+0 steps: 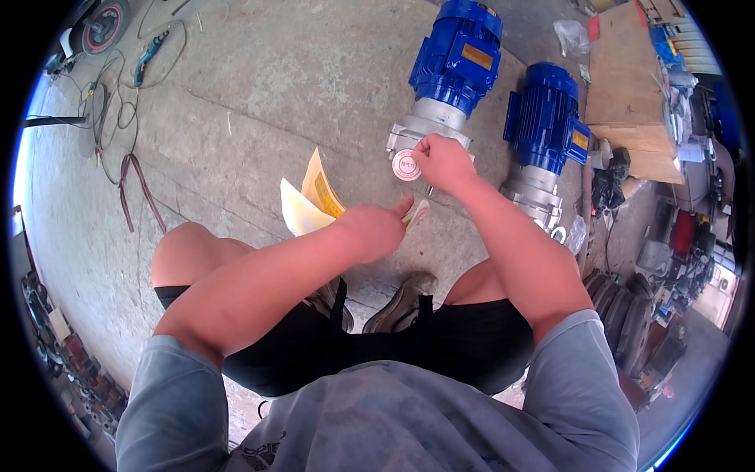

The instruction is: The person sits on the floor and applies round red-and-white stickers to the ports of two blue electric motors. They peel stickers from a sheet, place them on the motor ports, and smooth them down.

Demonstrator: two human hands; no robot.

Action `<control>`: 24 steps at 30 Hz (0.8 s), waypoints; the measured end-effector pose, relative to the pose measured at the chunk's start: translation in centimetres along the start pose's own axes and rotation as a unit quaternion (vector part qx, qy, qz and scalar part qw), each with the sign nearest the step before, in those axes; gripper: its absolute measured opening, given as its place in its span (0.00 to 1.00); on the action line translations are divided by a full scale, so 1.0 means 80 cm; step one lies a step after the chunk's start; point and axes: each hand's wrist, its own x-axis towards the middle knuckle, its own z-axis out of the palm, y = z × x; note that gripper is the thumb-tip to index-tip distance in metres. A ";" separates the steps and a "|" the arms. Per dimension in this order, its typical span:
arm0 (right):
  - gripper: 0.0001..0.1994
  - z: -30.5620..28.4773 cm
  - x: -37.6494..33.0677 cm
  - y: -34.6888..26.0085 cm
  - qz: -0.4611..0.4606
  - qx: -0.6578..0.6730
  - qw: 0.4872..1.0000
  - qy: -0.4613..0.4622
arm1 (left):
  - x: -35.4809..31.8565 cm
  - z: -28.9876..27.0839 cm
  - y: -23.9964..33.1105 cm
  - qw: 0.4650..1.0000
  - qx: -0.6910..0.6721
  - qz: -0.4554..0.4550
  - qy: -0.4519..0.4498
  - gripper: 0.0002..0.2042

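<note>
A round white label with red print (406,165) is pinched at its edge by the fingertips of my right hand (443,162). It sits in front of the silver metal end (429,126) of a blue electric motor (458,55); I cannot tell whether it touches the metal. Just below, my left hand (376,230) grips some curled paper sheets, with its index finger pointing toward the label. One sheet is yellow (321,187) and another is white (301,209). The left fingers hide the middle of the sheets, and a pale end pokes out on the right.
A second blue motor (543,118) stands to the right, near a cardboard box (629,86). Black plastic bags (612,181) and machine parts crowd the right edge. At far left lie a power drill (149,57), tangled cables and a wheel (104,27).
</note>
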 end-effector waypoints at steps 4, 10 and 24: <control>0.14 -0.002 0.002 -0.005 0.007 -0.004 1.000 -0.006 | 0.005 -0.005 -0.007 0.999 -0.017 -0.025 -0.041 0.24; 0.12 -0.002 0.002 -0.004 0.010 0.000 1.000 -0.005 | -0.006 -0.020 -0.012 1.000 -0.010 -0.001 0.001 0.18; 0.11 -0.001 0.000 -0.004 0.013 0.009 1.000 0.000 | 0.012 -0.016 -0.017 1.000 -0.013 -0.014 0.000 0.12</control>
